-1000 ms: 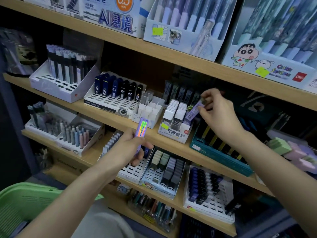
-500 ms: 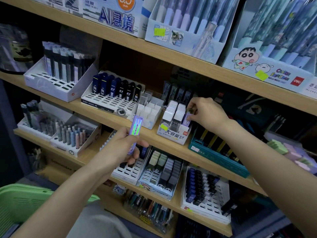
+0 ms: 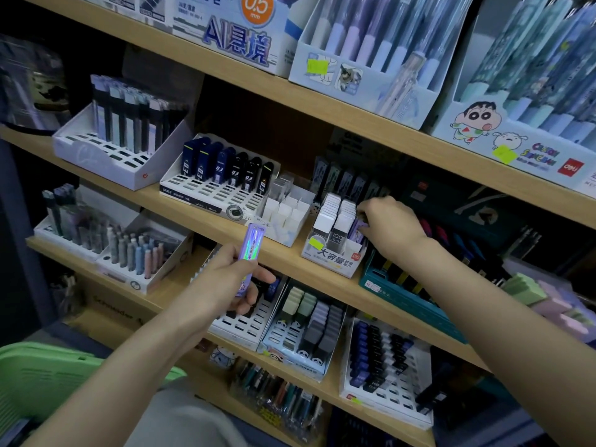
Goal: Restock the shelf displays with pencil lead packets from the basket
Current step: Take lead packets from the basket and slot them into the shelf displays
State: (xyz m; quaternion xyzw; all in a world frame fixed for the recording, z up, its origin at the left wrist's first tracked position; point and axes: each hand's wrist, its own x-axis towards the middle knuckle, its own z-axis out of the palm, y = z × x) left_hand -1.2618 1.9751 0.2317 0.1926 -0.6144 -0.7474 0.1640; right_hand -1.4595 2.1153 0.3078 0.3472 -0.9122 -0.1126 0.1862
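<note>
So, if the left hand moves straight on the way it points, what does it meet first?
Probably the white divided box just beyond the packet the left hand holds; depth is unclear.

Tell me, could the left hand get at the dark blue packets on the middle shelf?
Probably yes: the left hand is just below and in front of the dark blue packets, with nothing between. But it grips an iridescent packet, so picking one up would be awkward.

Upper shelf board [image 3: 258,88] overhangs the tightly packed display box [image 3: 332,258].
</note>
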